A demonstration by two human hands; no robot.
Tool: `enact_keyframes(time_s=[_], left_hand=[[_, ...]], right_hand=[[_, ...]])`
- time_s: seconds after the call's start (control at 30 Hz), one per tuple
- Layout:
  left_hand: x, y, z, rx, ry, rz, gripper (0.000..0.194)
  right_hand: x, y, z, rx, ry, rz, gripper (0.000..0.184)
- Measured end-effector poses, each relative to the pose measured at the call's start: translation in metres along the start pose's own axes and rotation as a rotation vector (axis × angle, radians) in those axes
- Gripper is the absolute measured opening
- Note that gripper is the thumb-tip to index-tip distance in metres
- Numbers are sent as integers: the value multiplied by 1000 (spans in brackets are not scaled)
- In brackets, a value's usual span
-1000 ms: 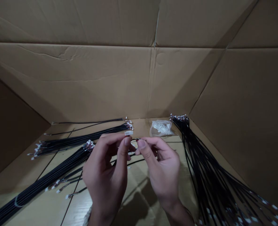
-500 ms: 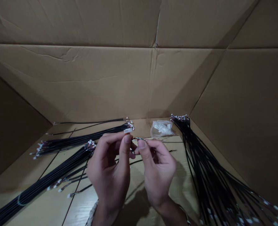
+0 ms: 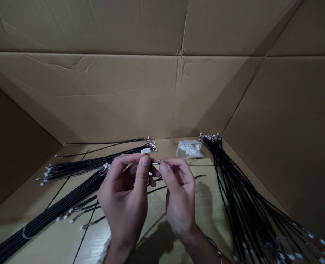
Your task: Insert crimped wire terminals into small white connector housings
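Note:
My left hand [image 3: 126,190] pinches a small white connector [image 3: 145,150] between thumb and forefinger, its plug end sticking up above the thumb tip. Short coloured wires show just below it. Thin twisted wires [image 3: 160,161] run from there across to my right hand [image 3: 178,190], whose thumb and forefinger are closed on their far part. The wire tips are mostly hidden by the fingers. Both hands are held close together above the table, thumbs up.
Bundled black cables with white connectors [image 3: 69,198] lie at left, with another bundle [image 3: 96,161] behind. A large fan of black cables [image 3: 247,198] spreads at right. A clear bag of white connector housings [image 3: 190,149] sits at the back, against cardboard walls [image 3: 118,95].
Both hands have shifted slightly left, and the right hand has turned a little. The connector and wires are still held.

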State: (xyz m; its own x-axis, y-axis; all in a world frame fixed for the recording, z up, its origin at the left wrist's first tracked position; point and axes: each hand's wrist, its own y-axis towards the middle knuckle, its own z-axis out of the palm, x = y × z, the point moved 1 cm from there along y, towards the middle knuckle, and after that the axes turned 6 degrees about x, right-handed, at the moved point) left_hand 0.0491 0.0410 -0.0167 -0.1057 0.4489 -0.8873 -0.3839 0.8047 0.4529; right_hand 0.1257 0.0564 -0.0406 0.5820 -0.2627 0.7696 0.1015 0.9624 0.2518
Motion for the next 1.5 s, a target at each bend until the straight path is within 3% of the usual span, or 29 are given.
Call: enact_keyframes(time_s=[0.2, 0.4, 0.53, 0.6, 0.73, 0.87, 1.07, 1.23, 1.5], left_hand=[[1, 0, 3, 38, -21, 1, 5], [2, 5, -3, 51, -30, -66, 6], [-2, 10, -7, 88, -42, -132, 6], [-3, 10, -8, 109, -55, -158, 7], [-4, 10, -8, 158, -65, -205, 9], [-6, 9, -10, 184, -83, -233, 5], [-11, 7, -13, 237, -105, -181, 10], [-12, 3, -14, 376, 59, -104, 6], [-13, 4, -24, 443, 229, 31, 11]], right_hand=[[5, 1, -4, -68, -7, 33, 15], [5, 16, -11, 117, 167, 492, 20], [5, 19, -14, 193, 174, 570, 19], [9, 19, -17, 181, 117, 460, 16], [22, 16, -24, 189, -280, 38, 12], [31, 18, -28, 272, -492, -166, 15], [32, 22, -33, 326, -550, -292, 18], [28, 23, -36, 336, -559, -345, 18], [35, 23, -42, 413, -607, -416, 21]])
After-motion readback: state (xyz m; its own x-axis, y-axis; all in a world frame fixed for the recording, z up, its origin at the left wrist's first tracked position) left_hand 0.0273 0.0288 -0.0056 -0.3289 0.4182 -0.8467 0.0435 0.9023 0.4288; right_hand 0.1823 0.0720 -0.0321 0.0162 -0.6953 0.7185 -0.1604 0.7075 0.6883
